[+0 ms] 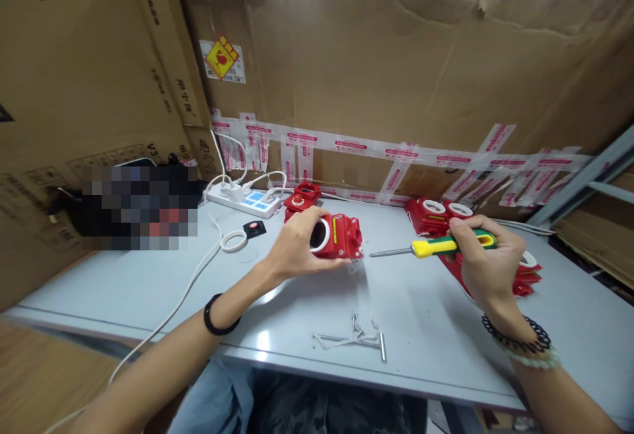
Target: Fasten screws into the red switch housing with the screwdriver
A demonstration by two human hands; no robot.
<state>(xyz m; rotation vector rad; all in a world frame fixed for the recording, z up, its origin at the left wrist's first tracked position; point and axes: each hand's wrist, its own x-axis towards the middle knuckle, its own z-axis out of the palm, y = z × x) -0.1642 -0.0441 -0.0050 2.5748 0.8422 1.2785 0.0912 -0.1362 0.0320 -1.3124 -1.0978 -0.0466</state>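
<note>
At the center of the frame, the left hand (303, 242) is curled partly closed around the left end of a red housing (345, 236) with a white ring (325, 238). Right of center, the right hand (488, 263) is wrapped round a yellow-and-green screwdriver (432, 247), its tip pointing left, just beside the housing. At lower center, a T-handled metal tool (382, 347) lies on the surface (430, 341) near what look like screws (355, 323).

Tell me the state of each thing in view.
Left hand: gripping red housing
Red housing: held, apart from screwdriver
Right hand: closed around screwdriver
Screwdriver: held, tip toward housing
Power strip: plugs inserted
Loose white ring: lying flat
T-handled tool: lying down
Cardboard: taped, torn along top
</note>
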